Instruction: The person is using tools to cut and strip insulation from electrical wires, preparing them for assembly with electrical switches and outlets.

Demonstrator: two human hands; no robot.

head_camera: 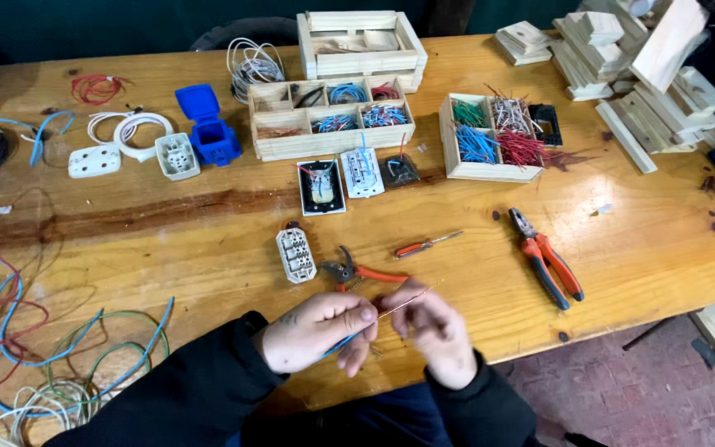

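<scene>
Fraying was my main worry at this point, watching from the remote feed. My left hand [318,331] was pinched around a thin blue wire [339,343] near its stripped end, and my right hand [434,329] had its fingertips closed on the bare copper strands [411,300] that stuck out up and to the right over the edge of the wooden workbench [639,240]. So both hands were gripping the same wire, low in the view, just in front of my dark sleeves. If the right fingers rolled the copper unevenly, I figured a few strands could splay or snap off, and they looked too fine to spot once loose on that table. The orange-handled wire strippers [356,271] lay just beyond my hands, with a small orange screwdriver [425,244] near them and a white socket module [295,254] to the left, so a careless elbow could have knocked any of those about. Bigger orange-and-black pliers [547,257] sat well to the right, out of trouble. Loops of blue, green and red cable [84,348] lay near my left sleeve, and snagging one could have dragged the whole tangle. Couldn't tell how much insulation was off, honestly.
</scene>
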